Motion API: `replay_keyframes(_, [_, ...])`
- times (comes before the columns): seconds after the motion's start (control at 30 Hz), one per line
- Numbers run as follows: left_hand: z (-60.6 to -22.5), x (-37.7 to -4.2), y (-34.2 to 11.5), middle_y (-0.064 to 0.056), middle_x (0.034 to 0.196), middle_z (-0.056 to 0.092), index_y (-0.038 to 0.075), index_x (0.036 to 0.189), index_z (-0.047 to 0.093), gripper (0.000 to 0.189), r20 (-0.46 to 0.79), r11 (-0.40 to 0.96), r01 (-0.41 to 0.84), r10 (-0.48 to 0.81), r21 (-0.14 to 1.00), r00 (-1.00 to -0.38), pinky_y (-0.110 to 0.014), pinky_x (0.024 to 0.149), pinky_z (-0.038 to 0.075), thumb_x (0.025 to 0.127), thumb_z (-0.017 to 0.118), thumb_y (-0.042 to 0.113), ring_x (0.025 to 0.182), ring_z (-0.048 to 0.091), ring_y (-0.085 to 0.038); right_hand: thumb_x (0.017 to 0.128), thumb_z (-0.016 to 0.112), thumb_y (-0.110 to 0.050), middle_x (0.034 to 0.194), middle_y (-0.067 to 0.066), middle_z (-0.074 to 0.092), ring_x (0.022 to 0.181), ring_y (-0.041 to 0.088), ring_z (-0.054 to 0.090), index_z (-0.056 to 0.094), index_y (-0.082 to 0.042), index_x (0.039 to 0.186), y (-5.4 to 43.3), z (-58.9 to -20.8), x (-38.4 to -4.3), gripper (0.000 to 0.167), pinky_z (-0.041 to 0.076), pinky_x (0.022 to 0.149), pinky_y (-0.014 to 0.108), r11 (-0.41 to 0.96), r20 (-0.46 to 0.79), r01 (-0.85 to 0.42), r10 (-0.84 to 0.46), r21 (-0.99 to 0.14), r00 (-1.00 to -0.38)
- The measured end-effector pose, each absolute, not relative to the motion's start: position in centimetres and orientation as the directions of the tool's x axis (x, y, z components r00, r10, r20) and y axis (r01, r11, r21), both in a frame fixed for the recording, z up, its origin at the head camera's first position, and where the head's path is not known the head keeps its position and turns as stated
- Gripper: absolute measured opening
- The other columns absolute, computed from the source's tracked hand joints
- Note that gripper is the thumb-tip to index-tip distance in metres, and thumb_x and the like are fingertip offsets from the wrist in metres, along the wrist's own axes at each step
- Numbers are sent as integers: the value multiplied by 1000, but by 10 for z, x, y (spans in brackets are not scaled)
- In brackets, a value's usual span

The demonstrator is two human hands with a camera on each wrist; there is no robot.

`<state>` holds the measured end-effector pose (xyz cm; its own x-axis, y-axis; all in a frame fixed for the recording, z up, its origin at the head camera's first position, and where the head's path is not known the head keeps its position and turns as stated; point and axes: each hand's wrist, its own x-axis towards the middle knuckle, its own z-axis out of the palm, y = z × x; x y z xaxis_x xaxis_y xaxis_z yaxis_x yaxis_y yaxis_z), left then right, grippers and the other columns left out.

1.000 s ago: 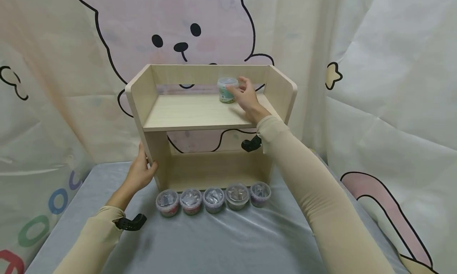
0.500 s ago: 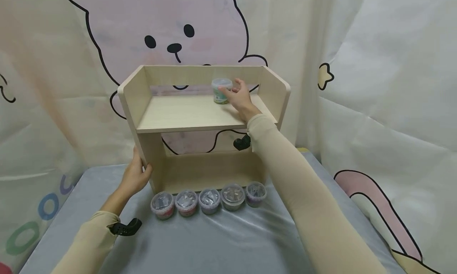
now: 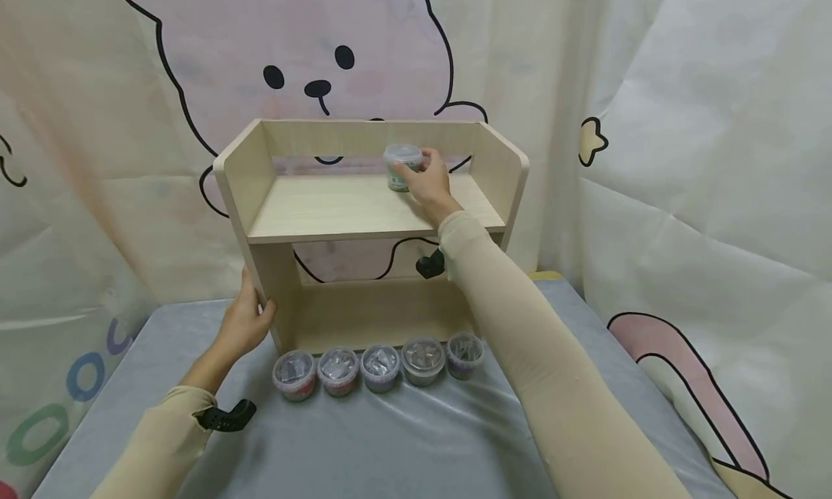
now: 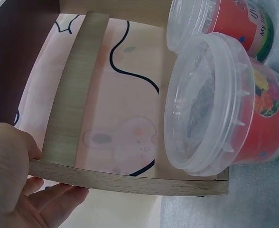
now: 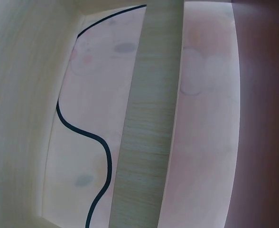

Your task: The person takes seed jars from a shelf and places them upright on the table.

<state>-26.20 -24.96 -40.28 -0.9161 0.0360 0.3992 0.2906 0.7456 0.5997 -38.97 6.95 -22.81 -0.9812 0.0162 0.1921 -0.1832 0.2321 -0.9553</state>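
In the head view, a pale wooden two-tier shelf (image 3: 344,217) stands on the table. My left hand (image 3: 247,322) grips the edge of its left side panel. The left wrist view shows the thumb inside the panel (image 4: 130,182) and the fingers outside. Up on the top board, my right hand (image 3: 429,188) holds a small clear-lidded tub (image 3: 401,168) with a green label, thumb at the front and fingers at its right side. The right wrist view shows only the shelf's inside (image 5: 16,114), not the hand.
Several lidded tubs (image 3: 380,367) form a row on the grey-blue tabletop (image 3: 364,448) along the shelf's front. Two with red labels, one a near tub (image 4: 210,109), appear close up in the left wrist view. A printed curtain (image 3: 520,66) hangs behind.
The whole scene shifted left a little in the head view. My right hand's fingers have closed in around the green-labelled tub, which stays in about the same place. The left hand keeps its grip.
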Motion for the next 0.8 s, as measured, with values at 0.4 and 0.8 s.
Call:
replay_keyframes(0.4, [-403,-262,-249,-42,126,58,10,160,3,82,424,745,306,35,592,-905,-70,87,51,95,52,4,112,61,-59,101,48,-27,166,10,31,153,26,33,25,-18,161,70,-229,-394,66,28,128,37,256,248,-271,-117,-928,-962])
replay_keyframes(0.8, [-404,-265,-248,-42,123,60,8,158,7,78,413,742,300,34,600,-910,-70,89,49,94,52,4,112,61,-59,96,68,-40,151,11,49,137,21,51,35,-13,155,71,-232,-397,73,43,118,33,281,258,-277,-106,-919,-960])
